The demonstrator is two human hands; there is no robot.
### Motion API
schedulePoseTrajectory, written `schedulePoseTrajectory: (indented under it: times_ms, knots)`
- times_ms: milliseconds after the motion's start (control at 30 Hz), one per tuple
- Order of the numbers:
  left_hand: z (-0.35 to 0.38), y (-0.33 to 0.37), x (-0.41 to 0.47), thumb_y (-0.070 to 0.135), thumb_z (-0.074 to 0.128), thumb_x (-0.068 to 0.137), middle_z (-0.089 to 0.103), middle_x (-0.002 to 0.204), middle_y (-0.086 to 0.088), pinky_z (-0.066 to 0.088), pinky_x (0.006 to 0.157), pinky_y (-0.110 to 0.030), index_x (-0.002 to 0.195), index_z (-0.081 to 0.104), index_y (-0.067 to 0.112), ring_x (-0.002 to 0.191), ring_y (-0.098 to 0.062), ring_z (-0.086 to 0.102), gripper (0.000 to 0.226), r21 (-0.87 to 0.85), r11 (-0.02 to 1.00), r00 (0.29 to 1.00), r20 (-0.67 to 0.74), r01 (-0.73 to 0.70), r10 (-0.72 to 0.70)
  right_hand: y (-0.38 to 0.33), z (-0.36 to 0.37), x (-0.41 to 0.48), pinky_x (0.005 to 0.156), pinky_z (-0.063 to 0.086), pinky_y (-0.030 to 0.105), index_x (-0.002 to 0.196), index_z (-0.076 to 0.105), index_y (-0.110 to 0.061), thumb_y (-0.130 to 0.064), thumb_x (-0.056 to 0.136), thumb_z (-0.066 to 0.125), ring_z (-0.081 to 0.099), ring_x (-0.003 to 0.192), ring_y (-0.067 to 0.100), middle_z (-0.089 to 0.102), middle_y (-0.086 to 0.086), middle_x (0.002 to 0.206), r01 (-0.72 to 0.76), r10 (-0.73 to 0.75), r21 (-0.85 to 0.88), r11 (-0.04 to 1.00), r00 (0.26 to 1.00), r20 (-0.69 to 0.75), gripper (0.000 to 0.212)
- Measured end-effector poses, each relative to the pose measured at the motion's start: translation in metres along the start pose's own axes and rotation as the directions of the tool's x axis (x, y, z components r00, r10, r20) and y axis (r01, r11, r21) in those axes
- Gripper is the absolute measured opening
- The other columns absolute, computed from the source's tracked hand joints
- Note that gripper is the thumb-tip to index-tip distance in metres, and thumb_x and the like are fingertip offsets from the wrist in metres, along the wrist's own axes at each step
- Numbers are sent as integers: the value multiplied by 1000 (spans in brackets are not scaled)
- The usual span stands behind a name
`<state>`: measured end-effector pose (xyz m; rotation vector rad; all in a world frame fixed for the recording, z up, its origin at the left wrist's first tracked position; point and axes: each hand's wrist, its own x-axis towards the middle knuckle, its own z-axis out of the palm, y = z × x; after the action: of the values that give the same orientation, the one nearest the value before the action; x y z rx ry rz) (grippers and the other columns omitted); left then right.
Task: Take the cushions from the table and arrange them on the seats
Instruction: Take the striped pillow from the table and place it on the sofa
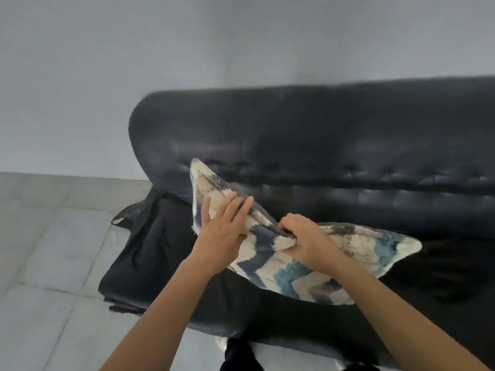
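Cushion (294, 274): cream cover with a navy and teal zigzag pattern. It lies on the seat of the black tufted leather sofa (321, 135), toward the sofa's left end. One corner is raised against the foot of the backrest and the opposite corner points right along the seat. The cover is bunched at the middle.

Left hand (222, 228): fingers straight and laid flat on the cushion's raised left part, grasping nothing.

Right hand (305, 239): fingers curled, gripping a fold of the cover at the cushion's middle.

Both forearms are bare.

Surroundings: a dark cloth (150, 250) is draped over the left end of the seat, under the cushion's left edge. Grey tiled floor (48, 236) lies to the left and a plain pale wall (187, 36) stands behind. The frame is slightly blurred.
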<state>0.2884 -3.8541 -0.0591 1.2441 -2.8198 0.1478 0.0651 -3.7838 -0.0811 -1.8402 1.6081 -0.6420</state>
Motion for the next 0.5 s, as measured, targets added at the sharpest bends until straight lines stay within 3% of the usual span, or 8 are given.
schedulePoseTrajectory:
  times_ms: [100, 167, 333, 500]
  knots:
    - [48, -57, 22, 24, 89, 67, 65, 103, -6, 36, 102, -52, 123, 66, 13, 99, -32, 65, 61, 17, 991, 991, 37, -130, 130, 3, 36, 30, 73, 46, 33, 92, 59, -24, -19, 79, 81, 51, 83, 12, 53, -11, 91, -158, 155, -74, 985, 987, -44, 26]
    - [76, -84, 32, 21, 86, 70, 61, 95, -7, 40, 94, -48, 103, 67, 14, 90, -32, 60, 38, -14, 983, 977, 109, -183, 184, 8, 58, 45, 76, 46, 33, 98, 60, -25, -22, 80, 82, 51, 87, 11, 53, -11, 97, -274, 268, -114, 955, 961, -68, 28]
    - [133, -115, 47, 27, 79, 78, 60, 102, -11, 48, 90, -54, 97, 59, 11, 93, -34, 54, 32, -67, 974, 944, 241, -214, 224, 33, 110, 73, 75, 38, 26, 104, 62, -28, -21, 81, 81, 53, 89, 12, 56, -10, 104, -442, 418, -198, 875, 896, -150, 32]
    - [213, -136, 85, 38, 63, 95, 61, 115, -9, 40, 99, -53, 114, 59, 12, 110, -34, 53, 32, -24, 993, 948, 298, -113, 115, 105, 156, 126, 86, 48, 39, 116, 68, -22, -11, 83, 78, 63, 101, 26, 65, 1, 112, -435, 382, -222, 873, 892, -242, 36]
